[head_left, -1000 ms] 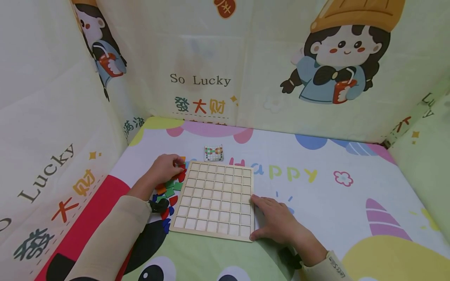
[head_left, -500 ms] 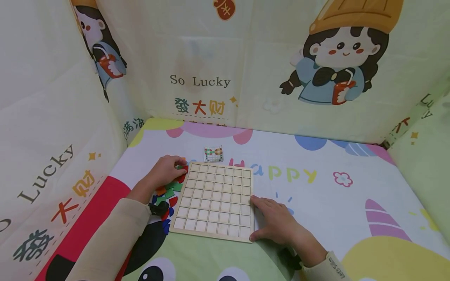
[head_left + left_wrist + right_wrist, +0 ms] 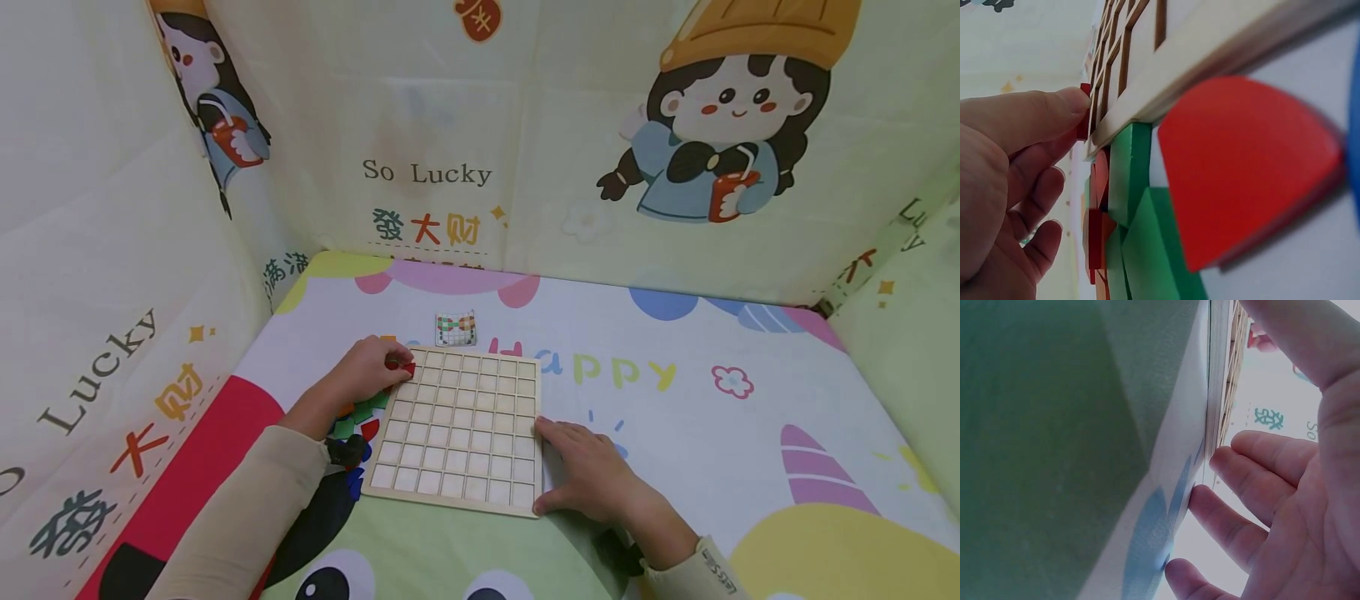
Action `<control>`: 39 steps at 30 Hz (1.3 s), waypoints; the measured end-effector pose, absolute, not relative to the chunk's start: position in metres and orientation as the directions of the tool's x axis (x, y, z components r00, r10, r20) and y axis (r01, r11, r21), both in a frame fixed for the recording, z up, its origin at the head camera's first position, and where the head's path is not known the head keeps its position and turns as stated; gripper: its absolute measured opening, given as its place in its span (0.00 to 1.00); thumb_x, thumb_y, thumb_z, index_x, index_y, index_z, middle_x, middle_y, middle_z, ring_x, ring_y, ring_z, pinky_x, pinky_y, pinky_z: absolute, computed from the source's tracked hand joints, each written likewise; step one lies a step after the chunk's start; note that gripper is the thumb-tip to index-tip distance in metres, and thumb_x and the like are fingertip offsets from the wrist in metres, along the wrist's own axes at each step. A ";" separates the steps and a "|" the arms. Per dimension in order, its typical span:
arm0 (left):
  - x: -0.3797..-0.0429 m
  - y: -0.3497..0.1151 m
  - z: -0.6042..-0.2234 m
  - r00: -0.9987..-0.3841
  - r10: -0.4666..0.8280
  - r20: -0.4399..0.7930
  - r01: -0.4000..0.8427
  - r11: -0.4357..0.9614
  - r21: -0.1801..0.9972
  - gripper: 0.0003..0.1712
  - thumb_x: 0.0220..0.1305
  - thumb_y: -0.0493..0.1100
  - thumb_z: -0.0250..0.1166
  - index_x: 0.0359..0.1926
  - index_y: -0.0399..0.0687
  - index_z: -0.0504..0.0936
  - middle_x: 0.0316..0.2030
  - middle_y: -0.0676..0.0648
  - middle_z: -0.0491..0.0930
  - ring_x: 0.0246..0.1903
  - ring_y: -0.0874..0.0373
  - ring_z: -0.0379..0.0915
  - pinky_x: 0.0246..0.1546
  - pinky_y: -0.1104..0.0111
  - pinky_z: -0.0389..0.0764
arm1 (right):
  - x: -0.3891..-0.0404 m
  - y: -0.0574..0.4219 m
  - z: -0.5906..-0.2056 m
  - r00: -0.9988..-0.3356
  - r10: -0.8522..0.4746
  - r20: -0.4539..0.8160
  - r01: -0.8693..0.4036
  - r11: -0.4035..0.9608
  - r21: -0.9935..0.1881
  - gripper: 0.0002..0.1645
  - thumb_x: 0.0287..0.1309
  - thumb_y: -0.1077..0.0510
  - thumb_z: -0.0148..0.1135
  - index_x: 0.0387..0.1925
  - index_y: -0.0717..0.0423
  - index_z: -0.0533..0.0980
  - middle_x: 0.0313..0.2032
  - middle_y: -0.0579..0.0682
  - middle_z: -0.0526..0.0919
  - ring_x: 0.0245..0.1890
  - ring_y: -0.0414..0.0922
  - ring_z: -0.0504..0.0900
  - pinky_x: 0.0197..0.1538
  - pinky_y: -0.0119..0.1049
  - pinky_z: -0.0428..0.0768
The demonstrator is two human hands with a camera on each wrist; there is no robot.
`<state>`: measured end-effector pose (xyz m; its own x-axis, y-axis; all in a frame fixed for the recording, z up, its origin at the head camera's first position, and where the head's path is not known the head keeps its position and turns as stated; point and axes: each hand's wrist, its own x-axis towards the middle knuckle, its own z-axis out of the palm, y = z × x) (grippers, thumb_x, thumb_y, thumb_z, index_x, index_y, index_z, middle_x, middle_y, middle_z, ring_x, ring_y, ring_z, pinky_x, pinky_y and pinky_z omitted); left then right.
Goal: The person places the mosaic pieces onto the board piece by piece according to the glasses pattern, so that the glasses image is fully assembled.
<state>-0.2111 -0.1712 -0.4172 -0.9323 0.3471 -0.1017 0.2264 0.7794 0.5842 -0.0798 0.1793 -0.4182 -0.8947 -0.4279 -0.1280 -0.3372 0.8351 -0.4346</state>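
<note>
My left hand (image 3: 367, 368) pinches a small red tile (image 3: 408, 371) between thumb and forefinger, over the far left corner of a wooden grid board (image 3: 450, 504). In the left wrist view the red tile (image 3: 1084, 112) stands edge-on beside the grid, the other fingers loosely bent. The board's squares hold no tiles. My right hand (image 3: 588, 462) rests along the board's right edge, thumb near the close corner and fingertips farther up. In the right wrist view, the fingers of that hand (image 3: 1272, 494) are spread and relaxed against the board's side.
Loose tiles lie along the board's left side: green tiles (image 3: 1130, 169), a rounded red tile (image 3: 1247, 156), blue tiles (image 3: 356, 483) and an orange one (image 3: 387, 338). A small pattern card (image 3: 456, 328) lies beyond the board. Printed cloth covers the table and walls.
My left hand has moved from the tile pile rightward to the board's far left corner, bringing a red tile with it. The right hand and the board have stayed still.
</note>
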 end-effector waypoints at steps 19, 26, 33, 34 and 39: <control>-0.212 -0.165 -0.418 -0.913 0.394 -0.101 0.272 0.776 0.569 0.15 0.63 0.40 0.71 0.50 0.40 0.85 0.37 0.49 0.80 0.39 0.52 0.72 0.41 0.60 0.78 | -0.080 0.179 -0.418 -0.894 -0.432 -0.117 -0.347 0.834 -0.428 0.65 0.33 0.35 0.82 0.71 0.58 0.66 0.66 0.57 0.72 0.66 0.58 0.69 0.58 0.63 0.68; -0.211 -0.163 -0.417 -0.923 0.368 -0.115 0.242 0.785 0.570 0.17 0.62 0.41 0.71 0.51 0.41 0.84 0.38 0.48 0.79 0.41 0.51 0.71 0.44 0.59 0.78 | -0.079 0.180 -0.418 -0.894 -0.433 -0.114 -0.350 0.835 -0.424 0.65 0.32 0.35 0.82 0.70 0.58 0.66 0.66 0.57 0.73 0.66 0.58 0.69 0.57 0.63 0.68; -0.210 -0.161 -0.416 -0.928 0.354 -0.114 0.231 0.789 0.569 0.16 0.62 0.39 0.70 0.50 0.40 0.84 0.36 0.47 0.77 0.40 0.51 0.69 0.40 0.62 0.75 | -0.079 0.180 -0.416 -0.893 -0.436 -0.112 -0.355 0.835 -0.420 0.65 0.32 0.35 0.82 0.70 0.58 0.66 0.66 0.57 0.73 0.65 0.57 0.69 0.57 0.63 0.69; -0.210 -0.161 -0.416 -0.929 0.352 -0.115 0.228 0.790 0.570 0.16 0.62 0.39 0.70 0.50 0.40 0.84 0.36 0.47 0.77 0.40 0.51 0.69 0.40 0.62 0.75 | -0.079 0.180 -0.416 -0.893 -0.436 -0.113 -0.354 0.835 -0.420 0.65 0.33 0.35 0.82 0.70 0.58 0.66 0.66 0.57 0.73 0.65 0.57 0.69 0.57 0.63 0.69; -0.209 -0.162 -0.416 -0.927 0.352 -0.127 0.219 0.785 0.580 0.17 0.62 0.40 0.70 0.51 0.40 0.84 0.37 0.47 0.77 0.40 0.51 0.70 0.41 0.61 0.76 | -0.078 0.180 -0.416 -0.894 -0.433 -0.112 -0.351 0.834 -0.426 0.65 0.32 0.35 0.82 0.70 0.58 0.66 0.66 0.57 0.73 0.66 0.57 0.69 0.57 0.63 0.69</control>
